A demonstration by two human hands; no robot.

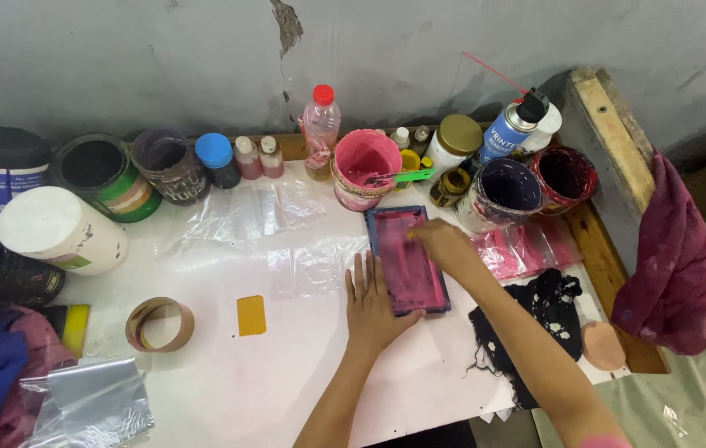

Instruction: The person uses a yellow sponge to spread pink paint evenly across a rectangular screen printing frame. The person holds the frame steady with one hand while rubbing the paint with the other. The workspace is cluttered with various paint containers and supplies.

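A small blue-framed printing screen smeared with pink ink lies flat on the white table. My left hand rests palm down with fingers spread on the table, against the frame's near left corner. My right hand lies on the screen's right upper part, fingers curled as if pressing something small I cannot make out. A pink bucket of pink ink with a green-handled tool across it stands just behind the screen.
Paint tubs, jars, bottles and a spray can line the wall. A tape roll, yellow card, plastic sheets, black lace cloth and pink-stained bags lie about. A maroon rag hangs off a wooden frame at the right.
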